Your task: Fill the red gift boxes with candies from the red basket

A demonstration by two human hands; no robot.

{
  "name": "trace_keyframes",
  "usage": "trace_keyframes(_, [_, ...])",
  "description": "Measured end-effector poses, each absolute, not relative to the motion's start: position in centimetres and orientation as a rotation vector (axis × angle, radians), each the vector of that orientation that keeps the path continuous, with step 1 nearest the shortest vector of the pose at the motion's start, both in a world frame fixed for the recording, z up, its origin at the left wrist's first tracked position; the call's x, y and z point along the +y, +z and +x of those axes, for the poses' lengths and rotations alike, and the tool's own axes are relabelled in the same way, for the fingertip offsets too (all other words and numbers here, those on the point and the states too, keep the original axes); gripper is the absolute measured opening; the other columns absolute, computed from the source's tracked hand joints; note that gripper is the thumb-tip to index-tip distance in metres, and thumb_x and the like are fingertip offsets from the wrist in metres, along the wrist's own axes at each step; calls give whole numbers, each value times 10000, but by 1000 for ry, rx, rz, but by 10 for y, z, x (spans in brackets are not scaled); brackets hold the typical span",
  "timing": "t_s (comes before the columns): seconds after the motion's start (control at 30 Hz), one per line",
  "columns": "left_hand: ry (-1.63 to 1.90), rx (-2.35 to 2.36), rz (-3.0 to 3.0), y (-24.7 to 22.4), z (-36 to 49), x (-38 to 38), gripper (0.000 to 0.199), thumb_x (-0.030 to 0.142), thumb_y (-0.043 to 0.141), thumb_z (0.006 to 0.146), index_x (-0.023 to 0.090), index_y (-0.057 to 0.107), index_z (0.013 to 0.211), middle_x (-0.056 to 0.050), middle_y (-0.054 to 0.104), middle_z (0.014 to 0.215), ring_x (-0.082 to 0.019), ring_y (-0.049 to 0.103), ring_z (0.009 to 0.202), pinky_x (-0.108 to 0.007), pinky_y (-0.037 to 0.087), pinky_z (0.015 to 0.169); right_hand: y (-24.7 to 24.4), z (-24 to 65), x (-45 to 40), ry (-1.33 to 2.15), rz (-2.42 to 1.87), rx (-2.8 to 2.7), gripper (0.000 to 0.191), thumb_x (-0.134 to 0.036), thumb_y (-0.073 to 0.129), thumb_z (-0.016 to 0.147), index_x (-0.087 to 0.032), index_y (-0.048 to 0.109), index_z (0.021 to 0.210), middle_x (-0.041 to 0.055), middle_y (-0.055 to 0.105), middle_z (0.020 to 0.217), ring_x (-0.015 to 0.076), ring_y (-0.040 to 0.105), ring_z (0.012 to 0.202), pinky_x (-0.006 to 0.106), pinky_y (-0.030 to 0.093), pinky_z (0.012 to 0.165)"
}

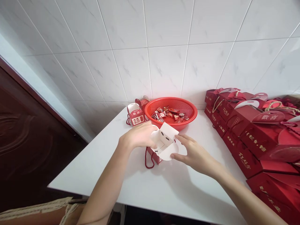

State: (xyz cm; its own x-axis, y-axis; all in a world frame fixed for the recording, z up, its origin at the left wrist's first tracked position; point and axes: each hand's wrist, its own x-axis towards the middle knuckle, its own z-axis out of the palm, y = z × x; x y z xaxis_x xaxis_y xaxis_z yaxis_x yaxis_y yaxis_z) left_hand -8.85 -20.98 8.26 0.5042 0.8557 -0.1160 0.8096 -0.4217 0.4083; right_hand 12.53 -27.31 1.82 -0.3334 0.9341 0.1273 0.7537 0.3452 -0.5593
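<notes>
Two hands, left [138, 136] and right [194, 154], clamp a gift box [165, 139]; red basket [171, 100] behind, stacked boxes [246, 162] right.

The head camera looks forward and down at the left hand [138, 136] and right hand [194, 154].

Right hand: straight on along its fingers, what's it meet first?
The white inside of the half-folded gift box, at the fingertips of the right hand; they may already touch it, though depth is unclear.
</notes>
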Motion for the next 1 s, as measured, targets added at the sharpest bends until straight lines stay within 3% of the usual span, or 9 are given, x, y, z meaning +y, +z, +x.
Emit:
trace_keyframes(0.17, [-53, 1273, 2185, 70, -106, -197, 427, 321, 736, 631, 278, 701, 1055, -5, 730, 999, -265, 672, 892, -257, 429, 607, 14, 119, -267, 371, -1508, -2325, 520, -362, 706, 843, -224, 558, 1323, 172, 318, 1619, 371, 438, 1409, 557, 444, 1049])
trace_keyframes(0.27, [-4, 1157, 2107, 66, -110, -193, 561, 301, 755, 634, 299, 683, 1190, 3, 737, 1116, -275, 675, 995, -260, 471, 693, 15, 120, -271, 297, -1457, -2402, 495, -397, 723, 836, -195, 595, 1270, 185, 410, 1567, 384, 392, 1438, 568, 412, 1089])
trace_keyframes(0.43, [-56, 984, 2205, 65, -100, -191, 635, 305, 747, 691, 313, 629, 1314, -2, 706, 1219, -273, 650, 1089, -278, 490, 803, 15, 129, -288, 406, -1573, -2359, 559, -469, 682, 870, -223, 557, 1356, 159, 613, 1358, 363, 609, 1204, 527, 498, 979])
trace_keyframes(0.6, [29, 1109, 2424, 51, -78, -183, 589, 362, 704, 763, 242, 625, 1335, -52, 634, 1342, -291, 564, 1239, -313, 472, 932, 14, 144, -287, 441, -1758, -2283, 652, -535, 677, 838, -241, 528, 1402, 158, 609, 1327, 367, 626, 1158, 501, 503, 953])
trace_keyframes(0.77, [262, 1105, 2481, 43, -69, -177, 365, 209, 607, 796, 209, 725, 1141, -39, 718, 1187, -232, 662, 1042, -299, 504, 867, 27, 168, -259, 397, -1613, -2196, 534, -573, 685, 804, -227, 672, 1210, 141, 678, 1228, 352, 640, 1131, 465, 520, 924])
trace_keyframes(0.9, [576, 1111, 2435, 58, -72, -164, 268, 258, 603, 846, 200, 744, 1067, -31, 750, 1119, -206, 680, 1017, -297, 519, 907, 39, 182, -213, 371, -1431, -1912, 335, -479, 625, 850, -221, 729, 1037, 80, 745, 1117, 271, 684, 1033, 388, 527, 887])
trace_keyframes(1.0, [597, 1148, 2393, 72, -69, -140, 269, 298, 599, 863, 199, 740, 1070, -33, 747, 1143, -199, 687, 1020, -289, 531, 908, 38, 181, -171, 373, -1449, -1622, 205, -355, 602, 840, -193, 726, 866, 68, 772, 981, 226, 703, 924, 344, 523, 851])
